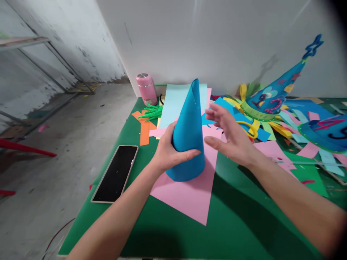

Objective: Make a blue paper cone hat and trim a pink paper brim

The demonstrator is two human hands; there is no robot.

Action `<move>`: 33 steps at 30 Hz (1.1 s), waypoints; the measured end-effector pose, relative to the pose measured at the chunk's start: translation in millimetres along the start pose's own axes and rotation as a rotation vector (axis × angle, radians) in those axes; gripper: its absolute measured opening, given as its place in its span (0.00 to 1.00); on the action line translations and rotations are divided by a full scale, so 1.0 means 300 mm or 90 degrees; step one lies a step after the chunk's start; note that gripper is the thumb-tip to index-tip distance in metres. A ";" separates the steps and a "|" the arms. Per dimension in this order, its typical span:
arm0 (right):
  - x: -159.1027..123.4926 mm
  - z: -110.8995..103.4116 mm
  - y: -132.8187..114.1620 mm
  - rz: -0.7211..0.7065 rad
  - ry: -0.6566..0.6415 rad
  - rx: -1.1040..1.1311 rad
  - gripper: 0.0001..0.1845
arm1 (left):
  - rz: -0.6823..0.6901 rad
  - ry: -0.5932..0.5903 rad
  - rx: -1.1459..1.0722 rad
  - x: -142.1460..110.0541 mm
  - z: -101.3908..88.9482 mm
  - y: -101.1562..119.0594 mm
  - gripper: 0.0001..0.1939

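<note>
A plain blue paper cone (pixel 189 133) stands upright, point up, over a pink sheet of paper (pixel 195 200). My left hand (pixel 172 150) is wrapped round its lower part, thumb across the front and the other fingers hidden behind it. To the right of the cone, my right hand (pixel 227 135) is held apart from it, fingers spread and nothing in them. Behind the cone lies a pale blue sheet (pixel 177 99). Whether the cone's base rests on the pink sheet or hovers just above it, I cannot tell.
Left on the green table (pixel 230 224) lies a phone (pixel 116 175). A pink flask (pixel 146 88), green pipe cleaners (pixel 151 112) and orange strips (pixel 144 131) are at the back left. A decorated blue party hat (pixel 273 94) stands among paper scraps at right. A wall rises behind.
</note>
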State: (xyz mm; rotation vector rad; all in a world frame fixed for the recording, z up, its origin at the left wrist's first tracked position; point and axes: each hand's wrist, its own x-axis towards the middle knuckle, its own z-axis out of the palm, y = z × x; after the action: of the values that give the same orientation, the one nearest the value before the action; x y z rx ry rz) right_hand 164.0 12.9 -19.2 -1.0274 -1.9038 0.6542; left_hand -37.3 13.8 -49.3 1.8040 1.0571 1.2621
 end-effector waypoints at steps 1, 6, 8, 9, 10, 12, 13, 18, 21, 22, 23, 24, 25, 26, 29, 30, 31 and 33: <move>0.013 0.036 -0.026 -0.019 0.009 0.056 0.45 | 0.003 -0.004 -0.012 0.001 0.001 -0.001 0.40; 0.079 0.152 -0.081 0.005 0.043 0.180 0.45 | 0.001 -0.021 -0.052 0.005 0.001 -0.007 0.41; 0.087 0.173 -0.083 0.011 0.060 0.197 0.40 | 0.016 -0.028 -0.078 0.005 0.003 -0.013 0.40; 0.086 0.180 -0.083 0.007 0.069 0.208 0.37 | 0.024 -0.031 -0.094 0.004 0.004 -0.017 0.40; 0.085 0.184 -0.083 0.003 0.075 0.217 0.34 | 0.028 -0.034 -0.108 0.004 0.005 -0.021 0.39; 0.080 0.187 -0.085 -0.002 0.087 0.223 0.29 | 0.032 -0.035 -0.129 0.003 0.007 -0.027 0.38; 0.078 0.187 -0.086 0.000 0.094 0.219 0.27 | 0.033 -0.034 -0.134 0.003 0.008 -0.029 0.36; 0.075 0.189 -0.089 0.017 0.116 0.198 0.24 | 0.069 -0.019 -0.121 0.005 0.010 -0.028 0.35; 0.075 0.192 -0.089 0.019 0.113 0.214 0.23 | 0.080 -0.020 -0.117 0.002 0.009 -0.027 0.33; 0.074 0.193 -0.090 0.020 0.111 0.218 0.23 | 0.080 -0.022 -0.117 0.001 0.009 -0.028 0.33; 0.074 0.193 -0.092 0.022 0.110 0.220 0.23 | 0.078 -0.022 -0.116 -0.001 0.008 -0.029 0.34; 0.074 0.193 -0.093 0.024 0.111 0.221 0.24 | 0.076 -0.022 -0.113 -0.003 0.008 -0.031 0.34; 0.074 0.193 -0.095 0.026 0.111 0.220 0.24 | 0.073 -0.023 -0.109 -0.004 0.007 -0.033 0.35; 0.073 0.193 -0.096 0.027 0.111 0.219 0.24 | 0.070 -0.024 -0.104 -0.005 0.007 -0.034 0.36; 0.073 0.193 -0.097 0.024 0.110 0.219 0.25 | 0.072 -0.017 -0.087 -0.006 0.007 -0.035 0.37; 0.073 0.193 -0.097 0.021 0.109 0.220 0.25 | 0.077 -0.014 -0.083 -0.005 0.008 -0.034 0.37; 0.073 0.194 -0.096 0.019 0.110 0.221 0.25 | 0.081 -0.012 -0.080 -0.004 0.008 -0.033 0.36; 0.073 0.194 -0.095 0.014 0.110 0.223 0.25 | 0.090 -0.009 -0.075 -0.001 0.008 -0.032 0.36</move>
State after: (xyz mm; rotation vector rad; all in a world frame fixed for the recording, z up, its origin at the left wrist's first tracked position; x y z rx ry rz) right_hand 95.7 13.6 -17.4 -0.8512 -1.5619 0.8489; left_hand -37.3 17.3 -58.6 1.8201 0.8423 1.3640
